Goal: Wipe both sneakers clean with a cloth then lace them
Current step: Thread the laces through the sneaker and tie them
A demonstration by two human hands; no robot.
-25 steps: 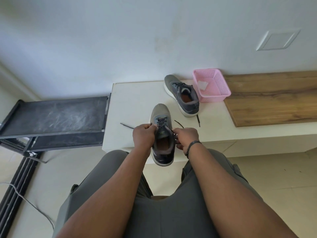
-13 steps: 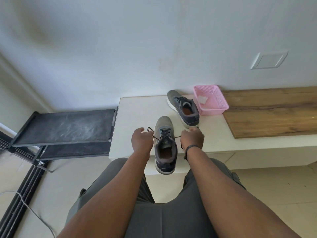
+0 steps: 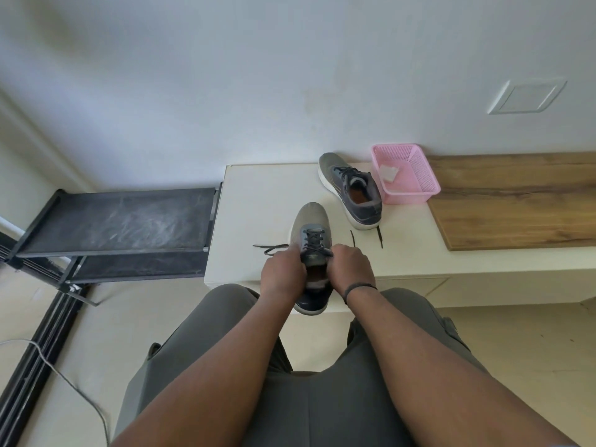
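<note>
A grey sneaker (image 3: 310, 221) with dark laces lies on the white bench (image 3: 258, 195), its heel over the front edge. My left hand (image 3: 282, 272) and my right hand (image 3: 350, 267) sit on either side of its collar, fingers curled at the top of the lacing. One black lace end (image 3: 269, 248) trails out to the left from under my left hand; another end (image 3: 353, 238) lies on the bench to the right. The second grey sneaker (image 3: 351, 190) stands farther back, laced, with a lace end (image 3: 380, 237) hanging past its heel.
A pink plastic basket (image 3: 416, 188) holding a folded white cloth (image 3: 388, 172) stands beside the far sneaker. A wooden board (image 3: 516, 201) covers the bench's right part. A black metal rack (image 3: 122, 221) stands to the left. A cable (image 3: 64, 379) runs across the floor.
Both hands came back in against the sneaker's collar after pulling the lace ends apart. The left lace end now lies slack on the bench. The camera has tilted a little.
</note>
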